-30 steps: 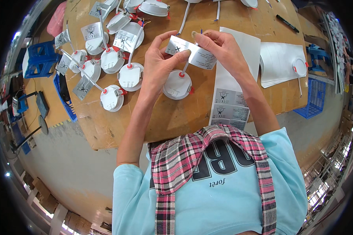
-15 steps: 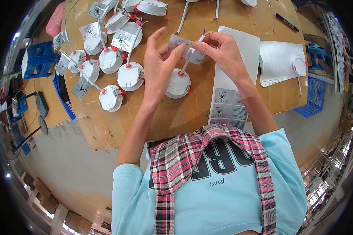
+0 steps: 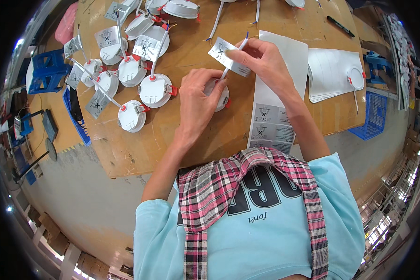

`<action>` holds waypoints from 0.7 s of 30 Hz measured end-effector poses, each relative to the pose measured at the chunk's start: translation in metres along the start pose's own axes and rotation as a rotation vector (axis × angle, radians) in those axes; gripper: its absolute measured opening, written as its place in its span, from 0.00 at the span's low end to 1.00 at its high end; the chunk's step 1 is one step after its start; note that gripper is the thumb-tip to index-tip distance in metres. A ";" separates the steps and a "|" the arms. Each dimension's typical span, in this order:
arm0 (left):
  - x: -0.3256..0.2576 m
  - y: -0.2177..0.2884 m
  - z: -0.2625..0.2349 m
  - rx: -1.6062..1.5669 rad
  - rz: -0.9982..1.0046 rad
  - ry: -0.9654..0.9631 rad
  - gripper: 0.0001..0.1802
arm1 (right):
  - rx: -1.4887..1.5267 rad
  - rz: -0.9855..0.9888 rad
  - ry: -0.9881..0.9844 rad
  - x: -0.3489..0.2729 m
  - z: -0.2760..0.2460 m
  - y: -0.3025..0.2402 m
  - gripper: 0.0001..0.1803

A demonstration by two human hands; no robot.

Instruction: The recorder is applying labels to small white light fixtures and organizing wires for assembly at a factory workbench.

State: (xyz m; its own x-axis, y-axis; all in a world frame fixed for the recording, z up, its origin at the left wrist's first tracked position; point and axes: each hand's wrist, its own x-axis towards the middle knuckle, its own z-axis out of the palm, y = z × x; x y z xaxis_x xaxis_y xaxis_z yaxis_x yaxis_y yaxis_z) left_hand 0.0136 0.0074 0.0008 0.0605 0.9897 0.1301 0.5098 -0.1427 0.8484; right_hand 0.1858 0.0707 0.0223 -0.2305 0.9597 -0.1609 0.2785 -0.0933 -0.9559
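Note:
My right hand (image 3: 267, 59) pinches a silver label (image 3: 229, 56) that is wrapped on the white cable of a round downlight (image 3: 222, 100). The label's free part sticks out to the left, and the cable's bare wire ends point up beyond my fingers. Down at the light itself, my left hand (image 3: 197, 99) is closed on it near the cable's base, thumb and forefinger close together. That hand hides most of the light's left side. Right of it lies a long label sheet (image 3: 271, 112), with printed silver labels at its near end and blank backing further up.
Several labelled downlights (image 3: 155, 90) crowd the table's left and far side, cables standing or lying across. To the right are a stack of white sheets (image 3: 333, 74) with a small round light (image 3: 356, 78) on it, and a black marker (image 3: 340, 26). A blue crate (image 3: 372, 114) stands beyond the table edge.
My left hand has let go of the label and come down to the downlight. My right hand keeps its hold on the label and cable, which now tilt further right.

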 end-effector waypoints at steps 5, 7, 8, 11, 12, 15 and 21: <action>-0.002 -0.004 0.008 -0.034 0.039 0.032 0.07 | 0.006 0.012 -0.019 0.000 -0.001 0.002 0.20; -0.002 -0.002 0.009 -0.052 0.017 0.040 0.07 | -0.009 0.011 -0.015 0.002 -0.004 0.002 0.21; -0.003 0.000 0.009 -0.058 0.004 0.046 0.07 | -0.009 0.040 -0.024 0.004 -0.007 0.005 0.20; -0.002 0.001 0.012 -0.073 -0.011 0.065 0.07 | 0.037 0.060 0.003 0.008 -0.009 0.010 0.19; -0.002 0.000 0.013 -0.083 -0.018 0.077 0.07 | 0.083 0.054 0.036 0.009 -0.009 0.010 0.18; -0.003 0.001 0.015 -0.108 -0.055 0.106 0.07 | 0.112 -0.209 0.280 0.014 -0.011 0.007 0.15; 0.000 0.002 0.016 -0.152 -0.072 0.110 0.07 | -0.387 -0.339 0.285 -0.006 -0.016 -0.005 0.13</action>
State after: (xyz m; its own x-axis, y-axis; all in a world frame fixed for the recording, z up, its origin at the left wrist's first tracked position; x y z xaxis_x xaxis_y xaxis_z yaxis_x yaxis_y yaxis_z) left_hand 0.0287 0.0070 -0.0055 -0.0700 0.9910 0.1141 0.3736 -0.0800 0.9241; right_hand 0.2003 0.0692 0.0323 -0.1211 0.9573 0.2623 0.5656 0.2837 -0.7743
